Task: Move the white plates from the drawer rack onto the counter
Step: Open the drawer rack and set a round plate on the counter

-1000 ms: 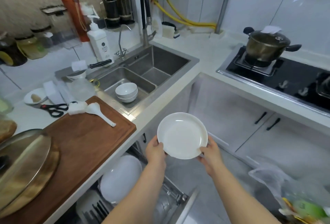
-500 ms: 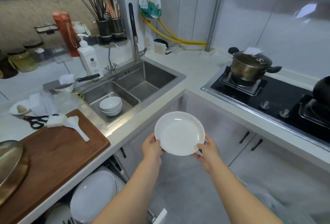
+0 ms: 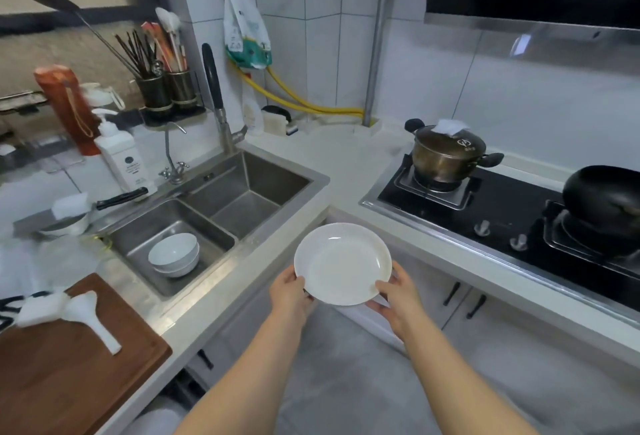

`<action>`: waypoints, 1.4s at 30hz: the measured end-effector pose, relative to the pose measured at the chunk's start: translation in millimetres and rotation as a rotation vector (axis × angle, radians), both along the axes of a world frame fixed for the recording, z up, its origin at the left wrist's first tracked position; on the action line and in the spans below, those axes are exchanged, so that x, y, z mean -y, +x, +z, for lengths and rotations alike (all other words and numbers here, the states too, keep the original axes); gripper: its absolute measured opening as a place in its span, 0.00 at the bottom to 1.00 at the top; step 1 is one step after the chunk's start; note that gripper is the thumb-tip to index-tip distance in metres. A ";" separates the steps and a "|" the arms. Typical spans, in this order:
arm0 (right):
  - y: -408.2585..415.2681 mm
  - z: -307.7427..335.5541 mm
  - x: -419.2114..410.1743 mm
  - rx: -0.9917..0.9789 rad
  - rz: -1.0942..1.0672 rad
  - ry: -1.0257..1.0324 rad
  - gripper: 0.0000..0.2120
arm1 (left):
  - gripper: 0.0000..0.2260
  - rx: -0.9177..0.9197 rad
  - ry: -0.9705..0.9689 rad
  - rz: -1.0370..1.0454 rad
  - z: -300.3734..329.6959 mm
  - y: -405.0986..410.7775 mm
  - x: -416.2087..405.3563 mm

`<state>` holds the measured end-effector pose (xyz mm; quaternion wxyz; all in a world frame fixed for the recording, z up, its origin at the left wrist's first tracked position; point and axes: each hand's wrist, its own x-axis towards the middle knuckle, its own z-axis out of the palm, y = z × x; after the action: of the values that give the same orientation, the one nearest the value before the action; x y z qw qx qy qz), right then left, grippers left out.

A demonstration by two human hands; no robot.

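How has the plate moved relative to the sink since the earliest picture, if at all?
Yes. The plate, held by the left hand and right hand, has risen and now overlaps the counter edge by the sink.

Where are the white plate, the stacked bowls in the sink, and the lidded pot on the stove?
white plate (image 3: pixel 341 263): head view, centre of its well.
stacked bowls (image 3: pixel 174 250): head view, inside of the top bowl.
lidded pot (image 3: pixel 445 161): head view, front of its metal wall.
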<state>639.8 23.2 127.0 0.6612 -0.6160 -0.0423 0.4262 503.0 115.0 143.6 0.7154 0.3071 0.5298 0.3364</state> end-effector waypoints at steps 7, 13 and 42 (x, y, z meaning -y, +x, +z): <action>45.2 5.7 -24.1 0.013 -0.028 0.001 0.23 | 0.20 -0.005 -0.004 -0.016 3.8 42.9 -28.7; 98.4 8.6 -56.9 0.013 0.001 0.008 0.17 | 0.20 0.002 0.033 0.057 12.1 88.5 -48.9; 194.1 31.0 -227.1 0.054 -0.017 0.021 0.11 | 0.15 -0.030 0.112 0.067 31.7 180.3 -216.6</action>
<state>833.8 250.4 158.0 0.6699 -0.6207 -0.0592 0.4032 683.3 331.5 175.3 0.6775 0.3335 0.5308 0.3848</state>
